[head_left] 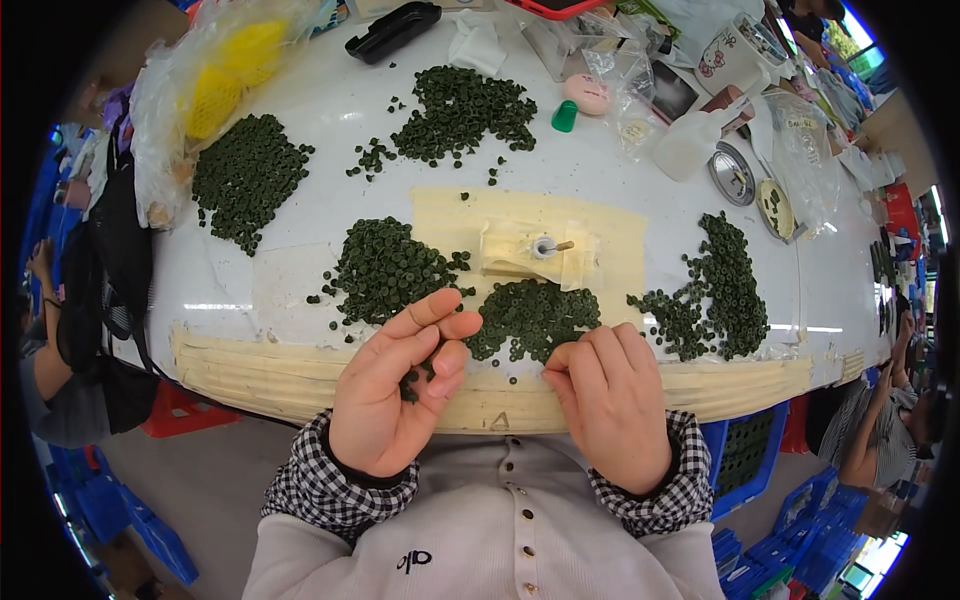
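Note:
My left hand (400,385) is closed, palm turned up, with several small dark green pieces showing between its curled fingers. Thumb and fingertips press together on my right hand (612,395); whatever is between them is too small or hidden. Just beyond both hands lies a heap of small dark green rings (535,318). A second pile of green pieces (385,270) sits past my left hand. Behind the rings, a small taped-down fixture (540,248) with a round metal part and a thin pin stands on cream tape (450,212).
More green piles lie at the far left (250,178), far middle (460,112) and right (730,290). Around the back are a yellow net in plastic (235,75), a black tray (393,32), a green cap (564,117), a white bottle (690,143) and a round tin (731,174).

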### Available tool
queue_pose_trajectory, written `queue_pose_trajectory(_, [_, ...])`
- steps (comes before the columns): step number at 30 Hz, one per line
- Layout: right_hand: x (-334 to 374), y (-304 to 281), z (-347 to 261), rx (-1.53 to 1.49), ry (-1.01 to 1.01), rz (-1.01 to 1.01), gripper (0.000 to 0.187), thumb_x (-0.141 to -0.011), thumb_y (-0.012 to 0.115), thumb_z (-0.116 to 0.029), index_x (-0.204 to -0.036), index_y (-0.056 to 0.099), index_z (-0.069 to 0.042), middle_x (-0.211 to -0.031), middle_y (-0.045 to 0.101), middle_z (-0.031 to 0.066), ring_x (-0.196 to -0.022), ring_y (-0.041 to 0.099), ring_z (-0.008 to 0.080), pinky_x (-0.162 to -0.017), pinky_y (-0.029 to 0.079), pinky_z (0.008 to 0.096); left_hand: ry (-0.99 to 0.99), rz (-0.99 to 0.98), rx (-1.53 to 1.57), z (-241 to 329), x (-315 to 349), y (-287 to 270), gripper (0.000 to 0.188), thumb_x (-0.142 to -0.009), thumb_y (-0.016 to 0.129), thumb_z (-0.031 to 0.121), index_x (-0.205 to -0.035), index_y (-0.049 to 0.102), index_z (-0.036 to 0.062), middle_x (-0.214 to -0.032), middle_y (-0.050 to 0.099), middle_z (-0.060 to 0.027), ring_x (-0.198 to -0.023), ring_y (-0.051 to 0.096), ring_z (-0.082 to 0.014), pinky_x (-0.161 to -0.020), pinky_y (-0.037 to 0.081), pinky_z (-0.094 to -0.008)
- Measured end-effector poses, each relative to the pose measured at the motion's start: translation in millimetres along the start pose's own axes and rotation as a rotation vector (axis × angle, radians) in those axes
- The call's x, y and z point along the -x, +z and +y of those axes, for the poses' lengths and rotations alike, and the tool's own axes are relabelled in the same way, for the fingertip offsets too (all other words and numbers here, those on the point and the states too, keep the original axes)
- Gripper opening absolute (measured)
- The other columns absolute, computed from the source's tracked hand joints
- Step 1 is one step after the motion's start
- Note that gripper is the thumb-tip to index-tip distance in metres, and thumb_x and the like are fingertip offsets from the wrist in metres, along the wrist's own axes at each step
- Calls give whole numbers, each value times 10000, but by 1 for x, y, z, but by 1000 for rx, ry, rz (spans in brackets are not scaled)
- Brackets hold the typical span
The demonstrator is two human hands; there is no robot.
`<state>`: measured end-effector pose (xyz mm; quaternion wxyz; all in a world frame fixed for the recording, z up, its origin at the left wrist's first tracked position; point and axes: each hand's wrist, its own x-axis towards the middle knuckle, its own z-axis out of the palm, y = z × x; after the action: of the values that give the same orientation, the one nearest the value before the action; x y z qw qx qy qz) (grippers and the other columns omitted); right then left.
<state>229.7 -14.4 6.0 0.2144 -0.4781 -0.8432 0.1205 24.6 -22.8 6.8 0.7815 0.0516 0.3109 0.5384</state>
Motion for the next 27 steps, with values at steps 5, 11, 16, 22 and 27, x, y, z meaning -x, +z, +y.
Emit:
queue_pose_trajectory(5, [-2,0,7,-25,16,148,162,-684,679,-54,-796,563,-47,-740,494,73,-699,470,250,-623,398,346,-39,-59,3,-2,3,-2,257,-979,386,157,-1139,522,9,-960,629,-103,-630,451,-83,-529,361,-186])
queue_pose_trajectory(11, [-9,1,3,-52,-19,163,146,-690,681,-66,-795,580,-58,-748,505,55,-715,478,234,-633,397,340,-57,-184,-52,-6,4,-8,326,-994,361,265,-1076,557,17,-742,497,14,-533,375,-42,-476,314,-159])
queue_pose_trajectory(16, [-14,8,-1,-31,-20,142,151,-689,685,-100,-793,581,-68,-755,506,43,-738,480,222,-659,395,329,-98,31,-106,-5,5,18,305,-990,362,206,-1150,510,-6,-735,456,20,-551,370,-52,-504,316,-179])
queue_pose_trajectory(22, [-16,9,1,-33,-21,169,152,-677,671,-33,-784,565,-53,-752,514,62,-712,486,236,-630,412,337,-100,1,-175,-4,6,10,286,-981,383,177,-1157,502,-15,-747,519,9,-531,367,-52,-488,311,-177])
queue_pose_trajectory(27, [-11,6,4,-132,-75,247,216,-652,642,63,-844,582,-17,-767,572,96,-690,536,259,-601,458,329,-127,-122,-136,-8,3,-5,270,-980,398,197,-1095,535,-5,-745,559,1,-519,367,-54,-475,309,-177])
